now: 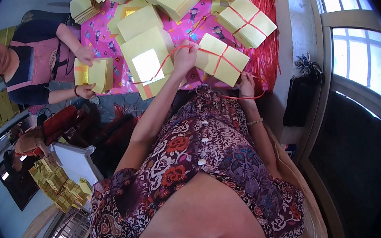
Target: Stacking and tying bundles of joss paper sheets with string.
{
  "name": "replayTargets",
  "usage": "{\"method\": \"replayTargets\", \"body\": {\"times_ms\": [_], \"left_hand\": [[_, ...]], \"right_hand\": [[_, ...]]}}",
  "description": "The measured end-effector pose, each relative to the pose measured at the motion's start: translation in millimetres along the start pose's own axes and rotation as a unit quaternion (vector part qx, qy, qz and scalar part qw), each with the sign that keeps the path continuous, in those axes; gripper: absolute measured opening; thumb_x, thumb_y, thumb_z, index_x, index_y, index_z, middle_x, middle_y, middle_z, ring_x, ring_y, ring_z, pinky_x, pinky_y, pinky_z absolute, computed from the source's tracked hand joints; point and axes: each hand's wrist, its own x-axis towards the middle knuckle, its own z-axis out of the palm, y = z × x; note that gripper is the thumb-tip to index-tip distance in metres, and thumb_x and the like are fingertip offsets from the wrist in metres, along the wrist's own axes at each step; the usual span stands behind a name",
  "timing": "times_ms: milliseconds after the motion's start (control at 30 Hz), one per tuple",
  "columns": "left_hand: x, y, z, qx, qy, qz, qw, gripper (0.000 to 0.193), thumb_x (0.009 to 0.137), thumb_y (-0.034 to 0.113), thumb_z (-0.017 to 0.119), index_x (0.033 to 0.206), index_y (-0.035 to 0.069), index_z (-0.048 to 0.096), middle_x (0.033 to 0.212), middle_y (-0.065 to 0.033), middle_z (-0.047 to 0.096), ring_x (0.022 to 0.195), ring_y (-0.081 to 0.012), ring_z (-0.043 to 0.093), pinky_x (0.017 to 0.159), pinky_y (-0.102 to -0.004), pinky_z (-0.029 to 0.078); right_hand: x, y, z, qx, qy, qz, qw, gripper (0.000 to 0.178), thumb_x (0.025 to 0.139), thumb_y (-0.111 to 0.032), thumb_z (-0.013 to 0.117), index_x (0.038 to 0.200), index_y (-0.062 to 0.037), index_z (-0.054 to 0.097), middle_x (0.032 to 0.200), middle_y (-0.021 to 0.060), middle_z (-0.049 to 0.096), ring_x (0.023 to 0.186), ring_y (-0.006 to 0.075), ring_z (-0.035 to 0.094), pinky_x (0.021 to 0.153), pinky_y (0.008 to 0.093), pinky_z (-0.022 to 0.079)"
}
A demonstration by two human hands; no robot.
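A stack of yellow paper (232, 58) lies in front of me at the table's near side, with red plastic string (217, 65) crossed over its top. My left hand (186, 57) is closed at the stack's left edge on one length of the string, which trails down to the left. At the near right corner my right hand (248, 85) pinches the string, and a loose end loops below it. Farther right rests another yellow stack (247, 21), tied crosswise with red string. Left of my left hand are larger yellow stacks (144, 45), one with a shiny square on top.
A pink patterned cloth (99, 31) covers the table. Red string strands (270, 48) hang over its right edge. At the left a co-worker (36, 58) holds a yellow stack (100, 74). More yellow bundles (58, 182) are piled behind on the left. A window frame (324, 86) stands at right.
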Motion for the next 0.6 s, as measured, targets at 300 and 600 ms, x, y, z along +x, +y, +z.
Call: {"method": "replayTargets", "body": {"times_ms": [300, 600], "left_hand": [[9.4, -0.1, -8.7, -0.300, -0.103, -0.259, 0.912, 0.020, 0.098, 0.018, 0.052, 0.104, 0.001, 0.062, 0.095, -0.0098, 0.068, 0.082, -0.0160, 0.067, 0.071, -0.0283, 0.054], [33.4, -42.5, 6.4, -0.004, -0.159, -0.163, 0.974, 0.023, 0.093, 0.020, 0.063, 0.092, -0.001, 0.070, 0.084, -0.0076, 0.070, 0.074, -0.0110, 0.063, 0.062, -0.0249, 0.048]], "right_hand": [[-2.9, 9.1, -16.0, 0.005, 0.056, 0.032, 0.998, 0.019, 0.101, -0.021, 0.048, 0.103, -0.0052, 0.058, 0.094, 0.0052, 0.067, 0.079, 0.0147, 0.066, 0.065, 0.0295, 0.052], [8.4, 11.8, -18.9, -0.022, 0.081, 0.074, 0.994, 0.016, 0.094, -0.019, 0.060, 0.090, -0.0041, 0.063, 0.083, 0.0029, 0.064, 0.067, 0.0114, 0.058, 0.061, 0.0237, 0.045]]}}
